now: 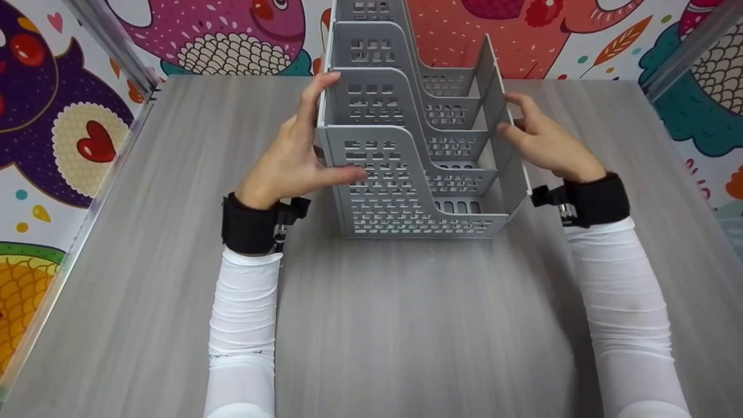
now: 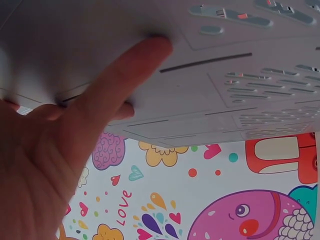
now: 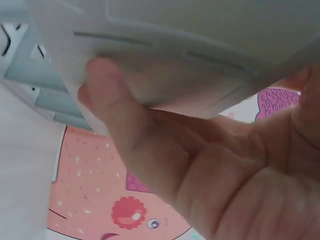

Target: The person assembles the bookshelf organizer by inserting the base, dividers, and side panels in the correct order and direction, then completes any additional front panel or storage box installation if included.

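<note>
A grey plastic file organizer [image 1: 383, 197] with several upright slots stands between both hands, tall side to the left. My left hand [image 1: 290, 154] holds that tall side, thumb stretched across the front corner and index fingertip at the upper edge. In the left wrist view, a finger of the left hand [image 2: 55, 145] presses on a slotted grey panel [image 2: 185, 105]. My right hand [image 1: 548, 139] grips the low right panel [image 1: 514, 168], its thumb at the edge. The right wrist view shows the right hand [image 3: 190, 165] with fingertips against this panel; the remaining fingers are partly hidden.
A grey wood-grain table [image 1: 406, 325] spreads beneath. Cartoon-printed walls [image 1: 232, 35] enclose the back and sides, with metal frame posts [image 1: 116, 46] at the corners. Black camera straps [image 1: 249, 223] wrap both wrists. The organizer's top runs out of the head view.
</note>
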The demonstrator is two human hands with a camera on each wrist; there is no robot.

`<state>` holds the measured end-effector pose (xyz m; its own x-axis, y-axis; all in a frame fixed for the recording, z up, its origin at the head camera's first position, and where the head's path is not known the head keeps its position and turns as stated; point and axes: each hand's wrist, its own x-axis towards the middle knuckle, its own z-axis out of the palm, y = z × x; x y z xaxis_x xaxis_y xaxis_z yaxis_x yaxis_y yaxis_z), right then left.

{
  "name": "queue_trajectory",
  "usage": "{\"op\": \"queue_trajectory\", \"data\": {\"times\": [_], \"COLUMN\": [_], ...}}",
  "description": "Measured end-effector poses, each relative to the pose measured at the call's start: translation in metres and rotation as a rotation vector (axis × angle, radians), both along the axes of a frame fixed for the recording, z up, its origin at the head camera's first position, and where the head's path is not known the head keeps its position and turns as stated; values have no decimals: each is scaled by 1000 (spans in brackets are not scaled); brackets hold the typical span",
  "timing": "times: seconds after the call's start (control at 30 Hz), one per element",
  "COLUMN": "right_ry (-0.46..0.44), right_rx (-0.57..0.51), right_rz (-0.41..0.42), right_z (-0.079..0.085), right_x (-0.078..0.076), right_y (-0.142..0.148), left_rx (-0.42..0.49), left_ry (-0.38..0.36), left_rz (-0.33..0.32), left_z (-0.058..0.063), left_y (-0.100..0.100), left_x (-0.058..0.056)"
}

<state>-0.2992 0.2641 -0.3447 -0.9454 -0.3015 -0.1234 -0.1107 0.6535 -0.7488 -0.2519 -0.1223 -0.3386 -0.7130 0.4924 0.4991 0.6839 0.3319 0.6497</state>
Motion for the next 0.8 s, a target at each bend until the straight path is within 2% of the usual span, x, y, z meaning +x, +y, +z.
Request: {"op": "queue_trajectory", "data": {"times": [0.3, 0.6, 0.8], "right_ry": [-30, 16, -9], "right_rx": [176, 195, 174], "right_rz": [98, 100, 94], "right_z": [11, 9, -8], "right_x": [-26, -29, -29], "right_y": [-7, -14, -12], "left_rx": [1, 1, 15], "left_ry": [24, 53, 46], "left_rz": [-1, 4, -20], "left_z": [-1, -1, -2], "left_y": [-1, -3, 1], "left_x": [0, -3, -3]}}
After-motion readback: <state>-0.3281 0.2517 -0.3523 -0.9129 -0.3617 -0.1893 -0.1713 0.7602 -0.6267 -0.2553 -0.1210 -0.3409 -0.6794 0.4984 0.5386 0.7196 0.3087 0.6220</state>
